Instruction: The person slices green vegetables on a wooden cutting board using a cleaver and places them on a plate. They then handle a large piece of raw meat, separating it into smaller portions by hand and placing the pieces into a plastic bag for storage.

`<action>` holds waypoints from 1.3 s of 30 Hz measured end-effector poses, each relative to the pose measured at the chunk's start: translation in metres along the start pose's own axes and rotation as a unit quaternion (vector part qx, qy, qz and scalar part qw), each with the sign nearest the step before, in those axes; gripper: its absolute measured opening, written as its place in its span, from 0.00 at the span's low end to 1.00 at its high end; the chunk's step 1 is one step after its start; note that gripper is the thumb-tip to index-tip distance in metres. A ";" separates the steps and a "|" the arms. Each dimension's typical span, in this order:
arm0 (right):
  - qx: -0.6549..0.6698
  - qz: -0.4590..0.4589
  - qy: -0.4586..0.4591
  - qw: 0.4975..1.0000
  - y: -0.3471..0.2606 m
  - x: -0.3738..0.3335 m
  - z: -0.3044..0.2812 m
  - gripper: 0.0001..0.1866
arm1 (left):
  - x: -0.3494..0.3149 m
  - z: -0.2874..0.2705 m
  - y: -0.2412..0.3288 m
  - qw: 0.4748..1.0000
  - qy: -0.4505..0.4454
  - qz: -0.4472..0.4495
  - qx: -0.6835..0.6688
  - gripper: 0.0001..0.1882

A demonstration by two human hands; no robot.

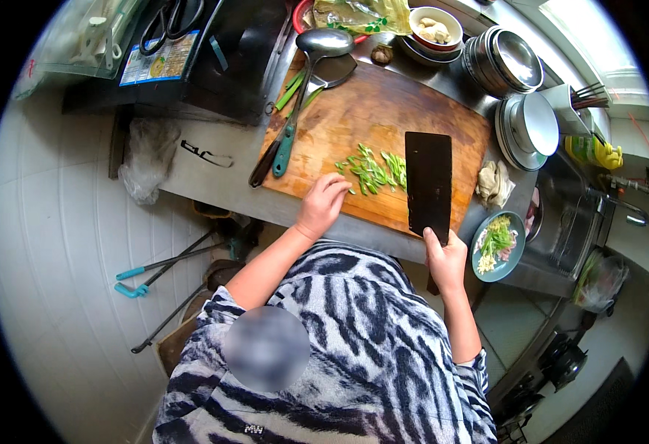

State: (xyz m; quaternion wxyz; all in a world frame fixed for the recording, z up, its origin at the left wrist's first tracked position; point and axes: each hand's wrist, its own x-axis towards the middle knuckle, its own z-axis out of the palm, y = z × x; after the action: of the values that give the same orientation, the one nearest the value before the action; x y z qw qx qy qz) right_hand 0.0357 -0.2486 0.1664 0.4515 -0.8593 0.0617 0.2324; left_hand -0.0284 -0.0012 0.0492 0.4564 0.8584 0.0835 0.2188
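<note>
A wooden cutting board [383, 96] lies in front of me, with chopped green onion [369, 172] in a loose heap near its middle. My right hand [446, 259] is wrapped round the handle of a dark, broad cleaver [429, 181]. The blade rests over the right part of the board, its left edge close beside the cut greens. At the heap's left, over the board's front edge, my left hand [323, 206] has its fingers drawn together. A small green bit shows at the fingertips; whether they grip it is unclear.
On the board's left lie a ladle [326, 43] and a spatula [334, 71] over green stalks. A blue plate of chopped ingredients [498, 246] stands at the right, near a crumpled cloth [494, 184] and the sink [561, 222]. Metal bowls [515, 59] and stacked dishes [535, 124] sit behind.
</note>
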 end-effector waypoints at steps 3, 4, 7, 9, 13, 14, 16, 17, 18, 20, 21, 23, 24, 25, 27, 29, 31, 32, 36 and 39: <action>0.044 0.029 -0.013 0.999 -0.004 -0.004 -0.004 0.13 | 0.021 0.008 0.013 0.992 0.036 -0.089 -0.084 0.08; 0.065 0.034 -0.016 0.997 -0.005 -0.004 -0.005 0.13 | 0.028 0.009 0.018 0.984 0.045 -0.131 -0.113 0.07; 0.123 0.040 -0.029 0.991 -0.008 -0.006 -0.007 0.13 | 0.036 0.012 0.013 0.954 0.065 -0.224 -0.187 0.06; 0.156 0.040 -0.045 0.986 -0.009 -0.005 -0.005 0.12 | 0.041 0.014 0.013 0.936 0.092 -0.238 -0.241 0.06; 0.274 0.120 -0.130 0.945 -0.024 0.000 -0.002 0.10 | 0.054 0.008 0.056 0.746 -0.021 -0.382 -0.545 0.19; 0.300 0.127 -0.149 0.934 -0.028 0.001 0.001 0.10 | 0.054 0.006 0.062 0.691 -0.083 -0.392 -0.602 0.28; 0.334 0.126 -0.172 0.918 -0.031 0.005 0.007 0.09 | 0.051 0.011 0.076 0.664 -0.127 -0.411 -0.611 0.37; 0.339 0.130 -0.176 0.915 -0.032 0.006 0.008 0.09 | 0.054 0.011 0.085 0.662 -0.145 -0.407 -0.613 0.40; 0.342 0.134 -0.181 0.912 -0.033 0.008 0.008 0.09 | 0.052 0.012 0.086 0.674 -0.158 -0.397 -0.603 0.41; 0.334 0.137 -0.190 0.913 -0.032 0.010 0.008 0.10 | 0.048 0.013 0.084 0.695 -0.181 -0.380 -0.583 0.42; 0.322 0.137 -0.195 0.916 -0.029 0.011 0.006 0.10 | 0.047 0.012 0.084 0.699 -0.182 -0.385 -0.575 0.43; 0.303 0.139 -0.204 0.920 -0.026 0.011 0.001 0.10 | 0.047 0.012 0.084 0.707 -0.182 -0.392 -0.560 0.43; 0.297 0.141 -0.209 0.921 -0.025 0.011 -0.002 0.10 | 0.045 0.015 0.081 0.712 -0.175 -0.393 -0.555 0.42; 0.290 0.143 -0.214 0.922 -0.023 0.011 -0.005 0.10 | 0.042 0.021 0.075 0.716 -0.168 -0.395 -0.550 0.42; 0.279 0.142 -0.224 0.923 -0.018 0.013 -0.011 0.11 | 0.047 0.027 0.078 0.708 -0.141 -0.406 -0.560 0.40; 0.267 0.142 -0.232 0.924 -0.012 0.014 -0.018 0.11 | 0.058 0.029 0.080 0.684 -0.098 -0.426 -0.584 0.38; 0.253 0.142 -0.238 0.927 -0.005 0.014 -0.025 0.11 | 0.066 0.036 0.066 0.675 -0.032 -0.420 -0.606 0.30; 0.254 0.145 -0.243 0.925 -0.002 0.013 -0.028 0.11 | 0.072 0.038 0.055 0.666 0.008 -0.418 -0.618 0.29; 0.242 0.146 -0.213 0.935 0.009 0.007 -0.038 0.11 | 0.083 0.028 0.036 0.761 0.036 -0.366 -0.535 0.23; 0.274 0.137 -0.167 0.937 0.012 0.004 -0.039 0.11 | 0.072 0.025 0.026 0.889 -0.034 -0.287 -0.355 0.22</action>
State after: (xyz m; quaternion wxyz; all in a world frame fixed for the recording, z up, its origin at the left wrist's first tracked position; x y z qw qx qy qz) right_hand 0.0493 -0.2867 0.1746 0.6373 -0.6341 0.1637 0.4062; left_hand 0.0451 -0.0098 0.0796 0.7763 0.5845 0.2272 0.0643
